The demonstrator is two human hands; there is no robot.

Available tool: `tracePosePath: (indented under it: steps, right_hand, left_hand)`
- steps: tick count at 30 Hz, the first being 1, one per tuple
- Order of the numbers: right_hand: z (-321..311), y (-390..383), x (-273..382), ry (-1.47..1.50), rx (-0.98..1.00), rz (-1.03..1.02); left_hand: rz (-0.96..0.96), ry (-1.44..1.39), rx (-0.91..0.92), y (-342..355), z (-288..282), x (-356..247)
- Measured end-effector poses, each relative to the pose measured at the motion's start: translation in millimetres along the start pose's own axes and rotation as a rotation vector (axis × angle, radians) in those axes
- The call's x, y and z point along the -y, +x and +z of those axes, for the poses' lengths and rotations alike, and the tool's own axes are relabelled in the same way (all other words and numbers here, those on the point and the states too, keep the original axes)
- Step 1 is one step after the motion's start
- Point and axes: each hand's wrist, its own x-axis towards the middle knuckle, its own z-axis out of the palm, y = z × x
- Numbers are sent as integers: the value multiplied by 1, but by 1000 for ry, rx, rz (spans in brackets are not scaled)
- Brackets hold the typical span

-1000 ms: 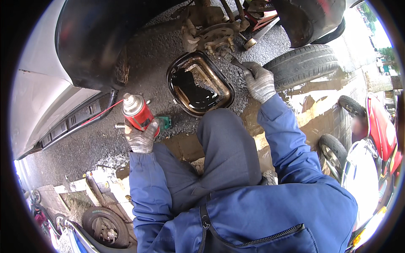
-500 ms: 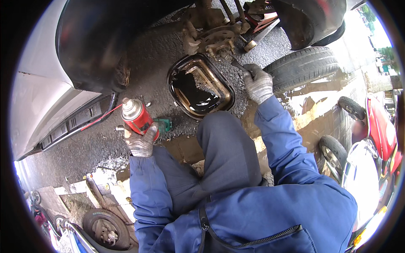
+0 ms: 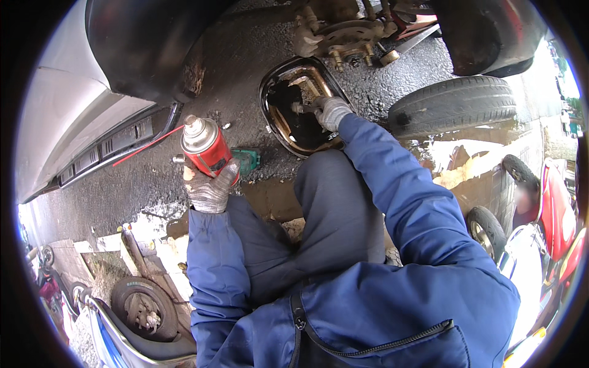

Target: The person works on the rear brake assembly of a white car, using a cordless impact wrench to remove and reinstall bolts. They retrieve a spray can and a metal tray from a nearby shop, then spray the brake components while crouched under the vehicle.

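My left hand [image 3: 208, 191], in a grey-white work glove, is wrapped round a red spray can [image 3: 215, 151] with a silver top and a thin red straw. In my gloved right hand [image 3: 333, 113] is a brush [image 3: 299, 108], held over a black rectangular pan [image 3: 265, 101]. Dark liquid [image 3: 304, 130] lies in the pan, and the brush end is down at or near it; whether it touches cannot be made out. Beyond the pan is a rusty wheel hub [image 3: 353, 37] with studs.
A tyre [image 3: 454, 105] lies to the right of the pan. Behind the can sits a green and black tool [image 3: 246, 161], partly hidden. Dark car bodywork [image 3: 147, 49] rises at the upper left. A wheel [image 3: 144, 310] is at lower left, a red motorbike [image 3: 557, 208] at right.
My right hand has moved with the brush from beside the hub, left and nearer, to over the pan. The left hand still holds the spray can. The view has shifted slightly.
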Motion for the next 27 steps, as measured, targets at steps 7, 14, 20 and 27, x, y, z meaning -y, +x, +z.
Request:
tracePosePath:
  steps: [7,14,20,27]
  right_hand:
    - [57,3,-34,-107,154,18]
    - [42,9,-25,-17,-16,23]
    - [51,69,-11,-211,-73,60]
    - [40,63,0,-140,109,108]
  left_hand:
    - [-20,1,-27,-11,-7,-9]
    - [-36,-45,-40,-11,-4,-14]
    - [40,387,-53,-12,-2,-21]
    - [-13,-41,-13,-13,2,-20]
